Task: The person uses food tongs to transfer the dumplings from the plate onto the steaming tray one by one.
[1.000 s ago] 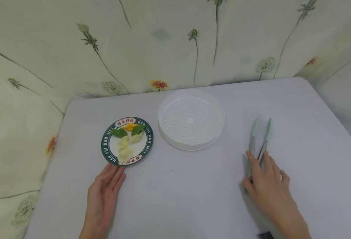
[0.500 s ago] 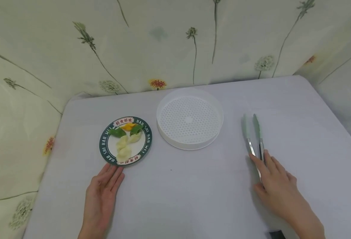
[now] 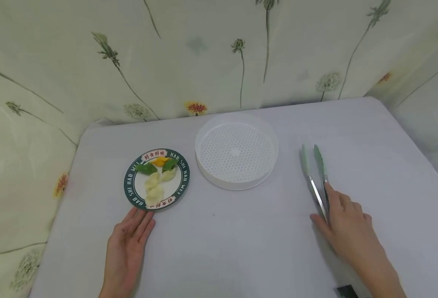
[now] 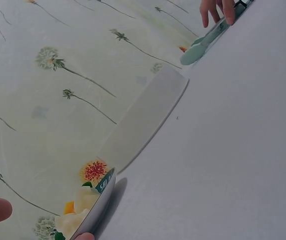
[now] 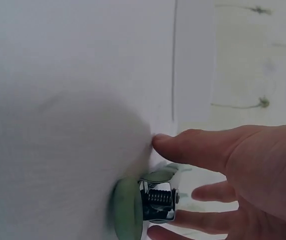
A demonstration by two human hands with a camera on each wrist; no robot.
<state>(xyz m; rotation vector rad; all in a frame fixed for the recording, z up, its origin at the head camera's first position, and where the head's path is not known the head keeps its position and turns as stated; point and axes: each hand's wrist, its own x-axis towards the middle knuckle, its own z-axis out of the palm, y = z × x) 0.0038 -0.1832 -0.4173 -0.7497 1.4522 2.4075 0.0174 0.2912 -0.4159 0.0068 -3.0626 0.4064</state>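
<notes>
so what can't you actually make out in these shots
- Metal tongs with pale green tips: in the head view the right hand covers the hinge end; how firmly it grips is unclear.
- Small round plate with a dark green lettered rim: the food pieces are too small to identify.
- White perforated round tray: not visible in either wrist view.
- Left hand: barely shows at the left wrist view's edge.

My left hand (image 3: 127, 244) lies flat, fingers straight; my right hand (image 3: 347, 227) rests palm down, fingers seemingly only loosely bent.
</notes>
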